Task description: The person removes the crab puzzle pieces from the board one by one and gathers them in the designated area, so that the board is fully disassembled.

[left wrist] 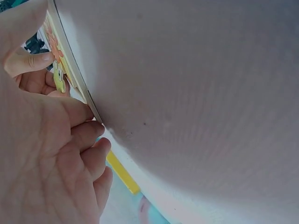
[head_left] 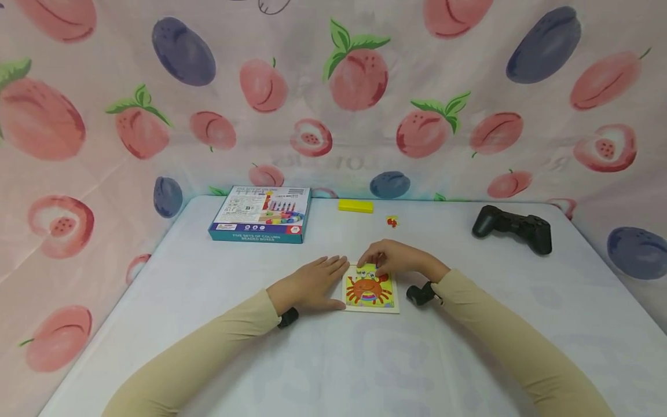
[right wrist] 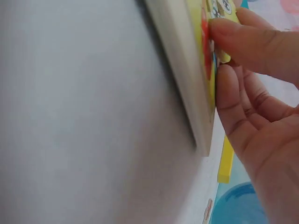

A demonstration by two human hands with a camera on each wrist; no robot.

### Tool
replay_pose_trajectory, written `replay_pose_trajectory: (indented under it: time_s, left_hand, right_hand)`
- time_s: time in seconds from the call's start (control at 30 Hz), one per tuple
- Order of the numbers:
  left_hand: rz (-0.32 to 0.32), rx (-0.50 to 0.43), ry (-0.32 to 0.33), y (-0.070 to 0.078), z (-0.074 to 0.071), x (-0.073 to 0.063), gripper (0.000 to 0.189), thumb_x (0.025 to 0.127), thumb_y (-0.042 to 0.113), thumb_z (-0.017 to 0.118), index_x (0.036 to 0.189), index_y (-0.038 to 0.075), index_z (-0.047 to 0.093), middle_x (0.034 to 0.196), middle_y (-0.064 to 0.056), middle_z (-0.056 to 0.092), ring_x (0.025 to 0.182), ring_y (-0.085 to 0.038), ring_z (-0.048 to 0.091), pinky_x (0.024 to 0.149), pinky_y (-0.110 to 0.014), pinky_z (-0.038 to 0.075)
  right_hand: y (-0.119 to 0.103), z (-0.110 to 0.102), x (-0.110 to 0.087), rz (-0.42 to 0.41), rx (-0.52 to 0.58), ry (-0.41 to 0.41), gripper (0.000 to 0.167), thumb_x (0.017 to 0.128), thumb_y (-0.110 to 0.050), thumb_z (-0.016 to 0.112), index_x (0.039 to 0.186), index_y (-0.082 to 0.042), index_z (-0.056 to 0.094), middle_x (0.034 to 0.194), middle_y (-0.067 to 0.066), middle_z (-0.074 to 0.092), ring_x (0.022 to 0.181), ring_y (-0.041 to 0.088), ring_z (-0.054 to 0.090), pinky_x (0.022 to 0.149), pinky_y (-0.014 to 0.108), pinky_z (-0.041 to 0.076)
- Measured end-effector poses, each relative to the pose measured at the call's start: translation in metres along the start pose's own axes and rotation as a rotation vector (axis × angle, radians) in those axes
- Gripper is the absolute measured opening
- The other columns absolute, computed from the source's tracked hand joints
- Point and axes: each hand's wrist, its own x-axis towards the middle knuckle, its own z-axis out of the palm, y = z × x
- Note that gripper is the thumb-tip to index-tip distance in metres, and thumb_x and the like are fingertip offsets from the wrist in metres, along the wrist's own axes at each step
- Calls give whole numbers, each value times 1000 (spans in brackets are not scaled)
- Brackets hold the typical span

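A wooden puzzle board [head_left: 369, 291] with a red-orange crab picture lies flat on the table. My left hand [head_left: 311, 285] rests at its left side, with the fingertips at the upper left edge and the thumb by the lower left corner. Between thumb and fingers, my right hand [head_left: 400, 258] pinches a yellow puzzle piece [right wrist: 224, 9] printed with the crab's eyes. In the left wrist view this piece [left wrist: 59, 77] is tilted up from the top part of the board. Fingers hide some of the piece and the board's upper right corner.
Beyond the board lies a small red and yellow puzzle piece [head_left: 392, 221]. A yellow block [head_left: 355, 206] is near the back edge, with a flat boxed toy set [head_left: 259, 214] to its left. At the back right sits a black game controller [head_left: 513, 227]. Fruit-print cloth [head_left: 333, 133] hangs behind.
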Motion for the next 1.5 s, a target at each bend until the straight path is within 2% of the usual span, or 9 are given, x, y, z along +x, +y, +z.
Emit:
replay_pose_trajectory:
  time_s: [0.17, 0.37, 0.63, 0.87, 1.2, 1.5]
  left_hand:
    - [-6, -5, -3, -2, -1, 1, 92, 85, 66, 47, 152, 12, 14, 159, -4, 15, 147, -21, 14, 121, -37, 15]
    - [-5, -21, 7, -3, -2, 2, 91, 86, 65, 48, 152, 12, 14, 159, -4, 15, 147, -22, 15, 121, -38, 15]
    - [-7, -46, -3, -2, 1, 2, 91, 86, 64, 50, 152, 12, 14, 159, -4, 15, 147, -21, 14, 121, -37, 15]
    - [-24, -62, -6, 2, 1, 1, 91, 85, 64, 51, 152, 13, 16, 159, -3, 16, 147, -21, 15, 121, -37, 15]
    - [-34, -55, -5, 2, 2, 0, 91, 85, 65, 50, 152, 13, 16, 159, -3, 16, 147, -20, 15, 121, -37, 15]
    - [-28, -55, -1, 3, 0, -2, 91, 85, 65, 50, 152, 13, 15, 159, -3, 16, 147, -20, 15, 121, -37, 15]
  right_hand:
    - [-1, -1, -2, 15, 0, 64, 35, 80, -3, 72, 114, -10, 67, 97, 4, 65, 81, 12, 56, 75, 20, 52]
    - [-2, -2, -5, 21, -5, 127, 25, 78, -6, 74, 102, -6, 69, 98, 7, 67, 80, 11, 60, 76, 23, 55]
    - [-1, 1, -6, 52, -32, 127, 21, 79, -7, 74, 100, -9, 71, 96, 4, 66, 82, 12, 58, 78, 24, 55]
    - [-1, 3, -9, 40, -74, 133, 21, 79, -8, 74, 100, -8, 71, 88, 2, 64, 77, 11, 55, 73, 21, 53]
    - [-4, 4, -10, 24, -53, 157, 16, 78, -8, 75, 92, -8, 68, 81, 2, 63, 71, 11, 53, 67, 19, 50]
    - [-5, 4, -10, 63, -52, 134, 15, 78, -7, 74, 91, -7, 68, 80, 2, 63, 70, 11, 54, 67, 19, 51]
